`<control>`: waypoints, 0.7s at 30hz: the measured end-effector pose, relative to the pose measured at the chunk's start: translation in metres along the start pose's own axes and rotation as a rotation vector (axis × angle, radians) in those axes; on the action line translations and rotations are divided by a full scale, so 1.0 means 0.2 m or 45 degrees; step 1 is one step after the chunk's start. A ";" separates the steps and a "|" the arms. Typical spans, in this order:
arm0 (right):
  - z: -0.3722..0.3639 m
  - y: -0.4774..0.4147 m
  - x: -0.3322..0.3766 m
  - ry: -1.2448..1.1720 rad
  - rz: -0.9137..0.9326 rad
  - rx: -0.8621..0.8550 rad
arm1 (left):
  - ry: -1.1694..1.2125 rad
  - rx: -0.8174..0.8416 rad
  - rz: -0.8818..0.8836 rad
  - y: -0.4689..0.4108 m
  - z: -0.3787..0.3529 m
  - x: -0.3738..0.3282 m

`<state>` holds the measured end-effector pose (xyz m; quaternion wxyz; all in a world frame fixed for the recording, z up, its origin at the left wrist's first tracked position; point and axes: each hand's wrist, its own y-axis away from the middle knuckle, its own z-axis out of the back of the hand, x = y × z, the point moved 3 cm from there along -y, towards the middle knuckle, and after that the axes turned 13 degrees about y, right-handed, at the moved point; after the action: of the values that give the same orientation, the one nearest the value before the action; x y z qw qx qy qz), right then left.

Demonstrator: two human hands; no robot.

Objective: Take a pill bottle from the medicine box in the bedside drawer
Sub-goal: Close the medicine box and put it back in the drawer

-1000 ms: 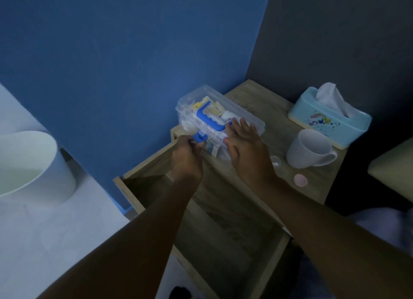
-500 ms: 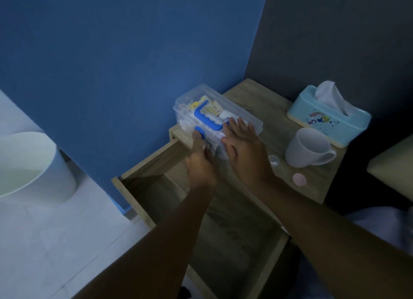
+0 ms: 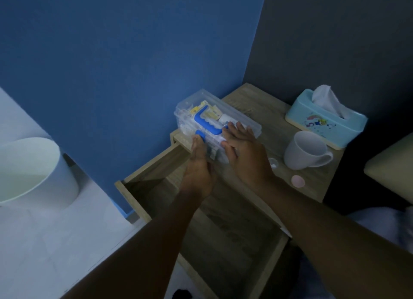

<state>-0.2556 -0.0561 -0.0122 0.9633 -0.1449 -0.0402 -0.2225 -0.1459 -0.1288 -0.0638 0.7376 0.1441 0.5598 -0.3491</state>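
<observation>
Since the earlier frame the left hand [image 3: 197, 171] had slid from the blue latch [image 3: 200, 134] to the front of the medicine box [image 3: 214, 117] on the nightstand [image 3: 263, 110], fingers extended; the right hand [image 3: 243, 151] lay flat on the lid; the lid should rise gently; no pill bottle clearly visible.

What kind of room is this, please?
Probably a bedroom: a wooden bedside table with its drawer open, a tissue box and a mug on top.
</observation>
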 end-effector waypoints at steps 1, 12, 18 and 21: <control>0.01 0.00 0.00 -0.033 -0.020 0.002 | 0.022 -0.020 0.020 -0.01 0.03 0.01; 0.09 -0.14 -0.23 -0.214 -0.783 0.021 | 0.022 -0.346 0.297 -0.45 0.33 0.00; 0.00 -0.16 -0.30 -0.436 -1.020 0.174 | 0.136 -0.358 0.434 -0.56 0.30 0.08; 0.01 -0.16 -0.32 -0.657 -1.172 0.175 | 0.179 -0.364 0.485 -0.55 0.33 0.08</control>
<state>-0.3271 -0.0566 -0.0109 0.7320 -0.0990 -0.3497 -0.5763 -0.1696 -0.2528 -0.0379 0.7622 0.1650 0.6162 -0.1101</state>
